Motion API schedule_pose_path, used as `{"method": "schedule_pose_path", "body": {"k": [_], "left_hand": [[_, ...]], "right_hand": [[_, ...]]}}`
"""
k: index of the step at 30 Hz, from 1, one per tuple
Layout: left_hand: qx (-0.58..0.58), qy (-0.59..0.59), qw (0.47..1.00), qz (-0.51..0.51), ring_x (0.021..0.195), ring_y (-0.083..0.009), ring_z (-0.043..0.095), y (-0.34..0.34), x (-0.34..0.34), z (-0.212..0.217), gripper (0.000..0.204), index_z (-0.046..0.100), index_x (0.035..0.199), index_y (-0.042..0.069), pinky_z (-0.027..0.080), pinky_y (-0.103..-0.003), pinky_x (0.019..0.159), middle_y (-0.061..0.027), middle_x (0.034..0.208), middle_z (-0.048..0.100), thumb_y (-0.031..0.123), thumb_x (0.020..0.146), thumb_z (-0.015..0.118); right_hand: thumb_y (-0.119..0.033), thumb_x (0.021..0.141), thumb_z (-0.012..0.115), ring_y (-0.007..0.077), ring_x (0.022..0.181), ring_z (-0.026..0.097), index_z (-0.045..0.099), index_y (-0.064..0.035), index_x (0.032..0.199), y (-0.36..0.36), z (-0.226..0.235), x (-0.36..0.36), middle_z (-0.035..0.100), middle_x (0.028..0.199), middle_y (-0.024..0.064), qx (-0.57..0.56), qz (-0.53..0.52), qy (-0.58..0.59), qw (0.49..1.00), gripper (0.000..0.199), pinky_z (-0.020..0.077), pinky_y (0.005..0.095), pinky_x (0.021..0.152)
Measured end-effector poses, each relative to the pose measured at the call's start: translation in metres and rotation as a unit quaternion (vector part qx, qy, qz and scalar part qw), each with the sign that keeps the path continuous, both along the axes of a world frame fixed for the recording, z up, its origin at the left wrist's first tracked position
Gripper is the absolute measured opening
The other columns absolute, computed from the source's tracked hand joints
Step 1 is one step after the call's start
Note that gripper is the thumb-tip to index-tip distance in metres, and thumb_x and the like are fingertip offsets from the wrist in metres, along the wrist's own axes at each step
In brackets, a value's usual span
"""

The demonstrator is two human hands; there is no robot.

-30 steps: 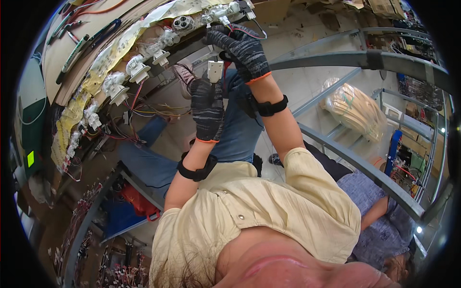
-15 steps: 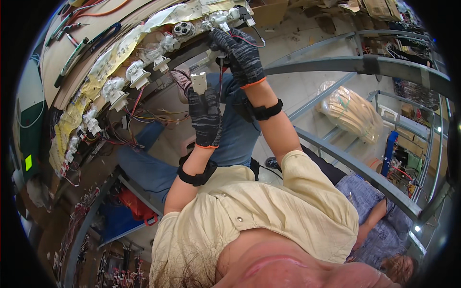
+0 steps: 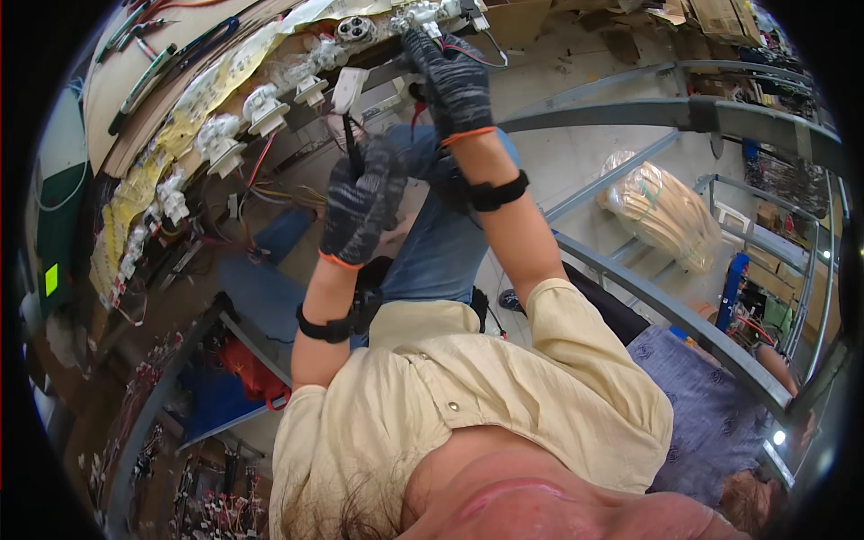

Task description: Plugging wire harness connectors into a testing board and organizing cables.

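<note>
We have a white block connector [image 3: 349, 88] raised just beside the surface [image 3: 106, 94], its dark lead [image 3: 352, 144] clamped in our gloved left hand [image 3: 364, 196]. Our hands are apart; the gloved right hand [image 3: 450, 85] reaches near a small white plug [image 3: 433, 31], its grip hidden from us. More white connectors [image 3: 265, 110] line the edge.

The left hand [image 3: 364, 200] is blurry, so it is hard to see how its fingers sit on the dark lead [image 3: 352, 144], the back of the right hand [image 3: 454, 88] hides what its fingertips touch, the marks on the yellow paper [image 3: 148, 191] are too tiny to read, and a metal bar [image 3: 666, 317] covers part of the co-worker [image 3: 697, 405].
</note>
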State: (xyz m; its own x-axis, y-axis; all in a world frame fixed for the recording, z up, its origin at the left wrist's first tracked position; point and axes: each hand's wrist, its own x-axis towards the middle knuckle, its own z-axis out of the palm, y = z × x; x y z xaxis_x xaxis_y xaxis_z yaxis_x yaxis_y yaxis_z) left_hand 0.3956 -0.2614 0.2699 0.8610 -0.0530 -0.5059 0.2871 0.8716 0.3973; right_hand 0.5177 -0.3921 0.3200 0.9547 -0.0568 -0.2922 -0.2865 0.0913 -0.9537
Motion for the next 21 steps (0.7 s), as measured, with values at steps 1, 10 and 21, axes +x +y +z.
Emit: {"method": "schedule_pose_path", "body": {"k": [1,10,21], "left_hand": [[0.096,-0.029,0.991,-0.093,0.064,-0.0074,0.054,-0.003,0.006,0.018,0.022,0.057,0.098,0.002,0.043,-0.021,0.053,-0.0019,0.077,0.057,0.023,0.097,0.050],[0.012,-0.079,0.961,-0.264,0.051,-0.0077,0.045,0.007,-0.006,0.053,0.023,0.057,0.091,0.010,0.035,-0.022,0.044,0.0026,0.064,0.050,0.031,0.097,0.050],[0.413,-0.241,0.878,-0.005,0.085,-0.0123,0.057,0.003,-0.006,0.038,0.034,0.047,0.123,0.001,0.049,-0.027,0.077,-0.0044,0.102,0.057,0.003,0.090,0.056]], "right_hand": [[-0.017,0.079,0.073,0.0164,0.076,0.061,0.064,-0.0028,0.098,-0.023,-0.027,0.007,0.065,0.094,0.0079,-0.120,0.086,-0.116,0.982,0.025,0.0503,0.0285,0.067],[-0.014,0.083,0.064,0.0283,0.090,0.062,0.065,-0.0005,0.100,-0.011,0.030,-0.077,0.065,0.095,0.0147,-0.255,0.123,-0.371,0.885,0.021,0.0470,0.0349,0.082],[-0.022,0.091,0.058,0.0100,0.074,0.058,0.065,-0.0016,0.094,0.020,0.007,-0.032,0.064,0.080,0.0019,0.079,0.190,-0.077,0.976,0.021,0.0471,0.0253,0.069]]}}
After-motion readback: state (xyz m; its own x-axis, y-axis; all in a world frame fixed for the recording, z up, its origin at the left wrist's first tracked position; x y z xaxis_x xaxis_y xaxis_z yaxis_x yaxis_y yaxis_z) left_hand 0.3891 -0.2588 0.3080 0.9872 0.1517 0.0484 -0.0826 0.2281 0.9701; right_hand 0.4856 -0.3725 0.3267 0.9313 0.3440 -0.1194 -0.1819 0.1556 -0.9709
